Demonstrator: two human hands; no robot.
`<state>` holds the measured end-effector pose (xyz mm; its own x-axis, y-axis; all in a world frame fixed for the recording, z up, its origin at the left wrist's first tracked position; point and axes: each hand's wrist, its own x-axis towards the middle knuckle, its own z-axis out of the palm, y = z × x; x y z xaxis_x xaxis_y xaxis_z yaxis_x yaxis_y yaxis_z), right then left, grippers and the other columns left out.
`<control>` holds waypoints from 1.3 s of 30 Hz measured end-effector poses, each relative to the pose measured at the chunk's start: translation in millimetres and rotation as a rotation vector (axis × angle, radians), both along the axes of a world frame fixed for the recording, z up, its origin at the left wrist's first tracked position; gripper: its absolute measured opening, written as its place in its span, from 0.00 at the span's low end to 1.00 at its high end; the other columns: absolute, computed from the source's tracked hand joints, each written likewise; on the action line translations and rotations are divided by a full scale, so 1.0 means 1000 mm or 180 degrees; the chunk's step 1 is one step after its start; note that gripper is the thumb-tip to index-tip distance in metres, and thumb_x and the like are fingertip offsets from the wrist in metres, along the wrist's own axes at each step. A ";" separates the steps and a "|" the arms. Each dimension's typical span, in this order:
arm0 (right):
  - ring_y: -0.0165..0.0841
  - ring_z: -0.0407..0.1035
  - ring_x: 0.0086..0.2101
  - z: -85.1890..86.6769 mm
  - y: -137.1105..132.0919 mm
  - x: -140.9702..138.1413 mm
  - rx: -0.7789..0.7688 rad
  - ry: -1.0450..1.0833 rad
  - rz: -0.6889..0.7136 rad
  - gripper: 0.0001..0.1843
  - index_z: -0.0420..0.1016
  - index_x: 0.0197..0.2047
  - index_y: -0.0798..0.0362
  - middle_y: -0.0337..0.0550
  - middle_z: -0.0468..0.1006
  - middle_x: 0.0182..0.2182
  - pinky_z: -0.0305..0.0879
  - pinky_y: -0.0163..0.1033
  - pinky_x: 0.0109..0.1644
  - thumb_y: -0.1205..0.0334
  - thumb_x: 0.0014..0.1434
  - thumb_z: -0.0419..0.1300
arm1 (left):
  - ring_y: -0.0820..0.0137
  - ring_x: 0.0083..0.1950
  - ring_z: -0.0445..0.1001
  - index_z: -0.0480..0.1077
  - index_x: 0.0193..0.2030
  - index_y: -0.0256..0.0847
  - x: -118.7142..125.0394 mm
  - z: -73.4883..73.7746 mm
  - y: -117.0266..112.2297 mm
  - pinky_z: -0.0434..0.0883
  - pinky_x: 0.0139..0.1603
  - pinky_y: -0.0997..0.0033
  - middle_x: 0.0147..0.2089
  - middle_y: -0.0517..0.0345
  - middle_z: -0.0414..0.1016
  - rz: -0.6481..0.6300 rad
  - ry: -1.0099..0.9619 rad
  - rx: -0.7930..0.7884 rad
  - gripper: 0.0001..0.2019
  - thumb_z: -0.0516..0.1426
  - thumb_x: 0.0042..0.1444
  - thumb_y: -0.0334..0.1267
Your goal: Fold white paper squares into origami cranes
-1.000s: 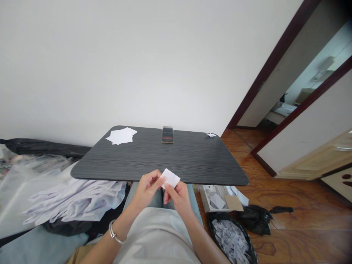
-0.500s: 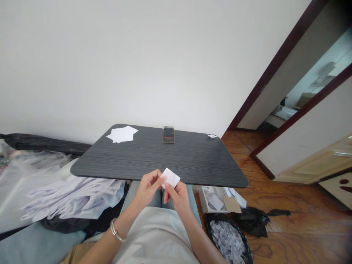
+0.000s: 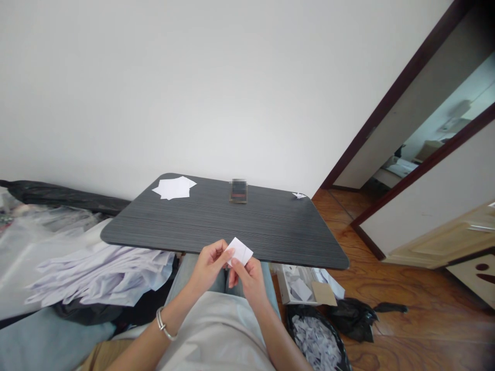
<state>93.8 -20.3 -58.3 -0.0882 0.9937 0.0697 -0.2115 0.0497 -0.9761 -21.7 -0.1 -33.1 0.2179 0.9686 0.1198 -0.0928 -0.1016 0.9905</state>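
A small folded square of white paper (image 3: 240, 251) is held between my two hands, just over the near edge of the dark table (image 3: 185, 221). My left hand (image 3: 211, 264) pinches its left corner with thumb and fingers. On the lower right side, my right hand (image 3: 247, 273) grips it with the thumb on top and the fingers curled beneath. A faint crease line runs across the paper's face. At the table's back left lies a loose stack of white paper sheets (image 3: 175, 188). A small white folded paper piece (image 3: 299, 196) rests near the back right corner.
A dark, blurred-out object (image 3: 238, 191) sits at the table's back middle. Right of my legs, a box with papers (image 3: 285, 288) and a black-lined bin of paper scraps (image 3: 315, 340) stand on the wooden floor. Crumpled white cloth or paper (image 3: 104, 273) lies at the left.
Both hands keep the same grip on the folded paper, which has hardly moved. The whole view has tilted slightly.
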 end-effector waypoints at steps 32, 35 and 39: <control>0.24 0.58 0.12 0.001 0.001 0.003 -0.0017 -0.0126 0.0062 0.22 0.68 0.19 0.56 0.36 0.66 0.09 0.54 0.30 0.17 0.47 0.53 0.55 | 0.78 0.22 0.57 0.57 0.21 0.38 0.003 -0.004 0.001 0.56 0.24 0.77 0.18 0.65 0.59 -0.0039 0.0018 -0.0013 0.19 0.56 0.51 0.49; 0.24 0.58 0.12 -0.001 0.004 0.004 -0.0051 -0.0089 0.0054 0.20 0.68 0.20 0.56 0.35 0.66 0.09 0.53 0.29 0.17 0.48 0.53 0.55 | 0.77 0.21 0.57 0.57 0.20 0.38 0.005 -0.004 0.002 0.55 0.24 0.77 0.18 0.66 0.59 0.0013 0.0032 -0.0045 0.19 0.55 0.51 0.50; 0.24 0.58 0.13 -0.002 0.010 0.008 0.0029 -0.0164 0.0137 0.19 0.67 0.20 0.56 0.35 0.66 0.10 0.54 0.29 0.18 0.51 0.54 0.55 | 0.77 0.21 0.56 0.56 0.20 0.38 0.007 -0.006 0.005 0.55 0.24 0.77 0.18 0.66 0.57 0.0021 0.0067 -0.0017 0.19 0.55 0.51 0.49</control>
<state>102.2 -10.0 -60.8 -0.1347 0.9882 0.0729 -0.1632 0.0505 -0.9853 -15.0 4.5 -38.7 0.2138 0.9707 0.1101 -0.0713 -0.0969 0.9927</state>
